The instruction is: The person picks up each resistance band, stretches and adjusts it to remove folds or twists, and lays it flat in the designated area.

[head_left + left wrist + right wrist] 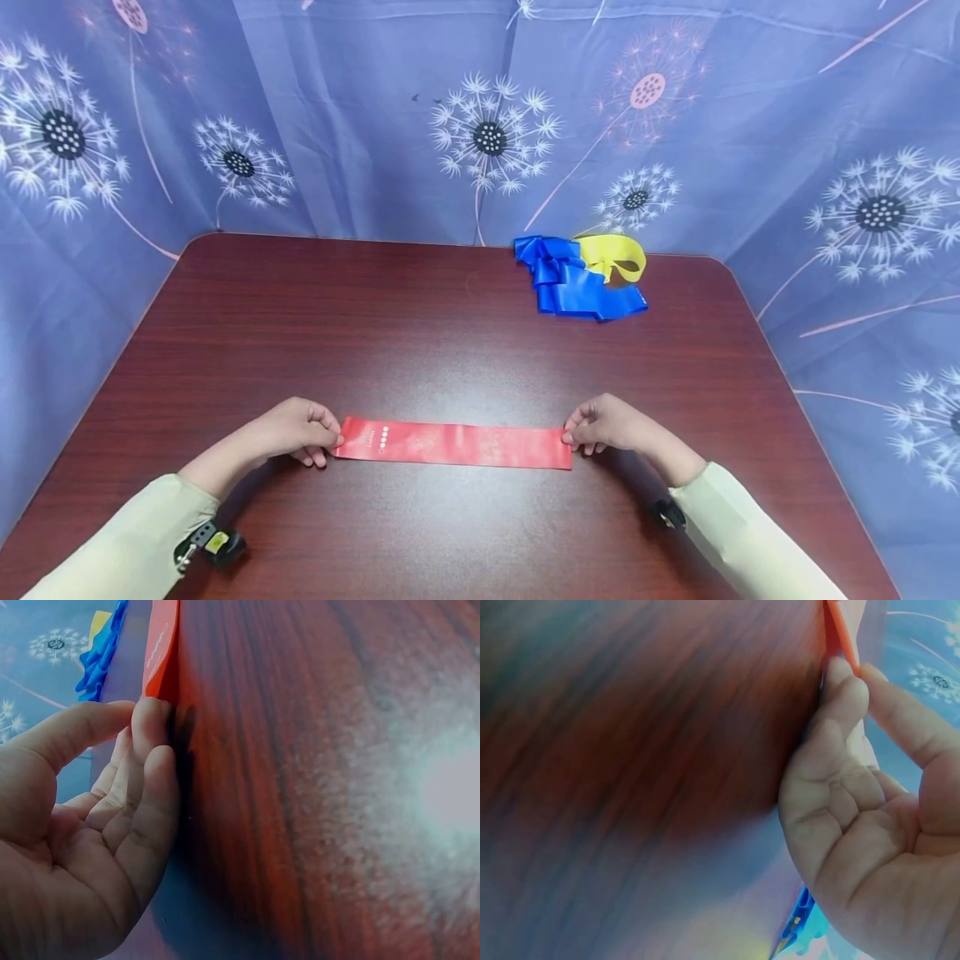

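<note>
A red resistance band (450,444), with white print near its left end, stretches flat from side to side above the front half of the table. Its left end is pinched between thumb and fingers of my left hand (300,431). My right hand (609,423) pinches the opposite end the same way. In the left wrist view the left hand (97,817) has thumb and forefinger tips at the red band's (160,652) end, close to the tabletop. The right wrist view has the right hand (870,802) at the other end of the band (843,634).
At the back right of the dark wooden table (300,333) lie a crumpled blue band (577,287) and a looped yellow band (611,250), touching. A blue curtain with dandelion prints (375,125) stands behind the table and along its sides.
</note>
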A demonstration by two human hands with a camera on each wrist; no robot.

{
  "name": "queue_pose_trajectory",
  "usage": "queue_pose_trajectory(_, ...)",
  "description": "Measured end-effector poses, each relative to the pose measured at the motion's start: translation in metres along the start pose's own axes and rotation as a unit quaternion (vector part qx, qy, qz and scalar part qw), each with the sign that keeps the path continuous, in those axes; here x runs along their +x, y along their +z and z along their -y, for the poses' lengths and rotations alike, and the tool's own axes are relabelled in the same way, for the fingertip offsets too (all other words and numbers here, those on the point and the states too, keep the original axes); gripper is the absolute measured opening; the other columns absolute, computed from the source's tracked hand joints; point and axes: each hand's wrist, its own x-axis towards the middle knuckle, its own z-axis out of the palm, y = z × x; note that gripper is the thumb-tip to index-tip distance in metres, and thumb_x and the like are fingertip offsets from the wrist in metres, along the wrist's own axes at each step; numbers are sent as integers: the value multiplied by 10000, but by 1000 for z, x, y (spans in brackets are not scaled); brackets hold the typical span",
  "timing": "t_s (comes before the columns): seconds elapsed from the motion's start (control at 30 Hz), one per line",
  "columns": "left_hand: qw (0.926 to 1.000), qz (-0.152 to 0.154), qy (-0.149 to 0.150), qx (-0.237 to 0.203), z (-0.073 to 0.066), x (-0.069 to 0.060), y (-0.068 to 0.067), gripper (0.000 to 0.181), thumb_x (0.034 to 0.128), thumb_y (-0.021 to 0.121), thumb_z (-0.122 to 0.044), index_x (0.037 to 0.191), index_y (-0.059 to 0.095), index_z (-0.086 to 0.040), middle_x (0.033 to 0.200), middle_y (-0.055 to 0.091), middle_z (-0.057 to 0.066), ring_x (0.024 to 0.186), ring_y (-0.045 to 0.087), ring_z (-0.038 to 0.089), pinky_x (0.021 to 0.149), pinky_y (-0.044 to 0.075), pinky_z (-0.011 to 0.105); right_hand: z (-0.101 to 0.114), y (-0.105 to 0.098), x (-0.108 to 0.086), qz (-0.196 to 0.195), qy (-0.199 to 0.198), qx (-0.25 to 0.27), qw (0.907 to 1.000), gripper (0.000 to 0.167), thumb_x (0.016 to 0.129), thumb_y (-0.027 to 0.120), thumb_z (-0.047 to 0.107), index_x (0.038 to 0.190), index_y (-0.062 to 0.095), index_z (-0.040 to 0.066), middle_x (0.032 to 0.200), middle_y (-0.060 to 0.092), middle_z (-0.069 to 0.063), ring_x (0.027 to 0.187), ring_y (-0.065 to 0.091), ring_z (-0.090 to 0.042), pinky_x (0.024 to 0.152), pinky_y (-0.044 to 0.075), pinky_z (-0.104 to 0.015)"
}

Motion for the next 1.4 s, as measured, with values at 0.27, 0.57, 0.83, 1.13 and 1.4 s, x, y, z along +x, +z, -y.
queue_pose_trajectory(0.27, 9998, 152, -145, -65, -2, -1, -2, 162, 866, 636, -74, 945, 688, 57, 685, 693, -30, 593, 652, 44, 547, 536, 193, 0, -1, 3, 195, -3, 139, 9997, 154, 908, 729, 114, 930, 729, -39, 699, 680, -9, 609, 597, -93, 573, 529, -272)
queue_pose_trajectory(0.57, 9996, 164, -216, 115, -1, 1, -3, 154, 867, 615, -66, 939, 683, 52, 688, 689, -33, 597, 661, 49, 545, 541, 198, -1, -2, 5, 269, -6, 103, 9996, 148, 908, 715, 97, 908, 719, -51, 665, 662, 16, 582, 582, -74, 551, 511, -241)
queue_pose_trajectory(0.83, 9996, 78, -218, 188, -3, 0, -1, 145, 873, 621, -63, 932, 685, 52, 680, 687, -34, 597, 664, 53, 547, 545, 206, -1, -1, 5, 169, 4, 88, 9998, 141, 902, 721, 102, 865, 698, -33, 650, 659, 9, 557, 573, -69, 531, 497, -239)
queue_pose_trajectory(1.13, 9992, -74, -166, 359, -4, 0, 2, 115, 862, 628, -62, 902, 681, 32, 663, 674, -35, 592, 667, 56, 544, 548, 209, -2, 1, 4, -3, 13, -133, 9999, 150, 885, 750, 114, 817, 672, 5, 639, 639, 12, 563, 579, -84, 541, 501, -267)
queue_pose_trajectory(1.4, 9983, -188, -265, 490, -6, -1, 4, 73, 861, 649, -60, 849, 666, 10, 641, 659, -6, 567, 666, 67, 542, 554, 226, 0, 3, 3, -97, 28, -158, 9998, 169, 886, 758, 113, 806, 646, 15, 645, 634, -3, 569, 583, -91, 548, 512, -278)
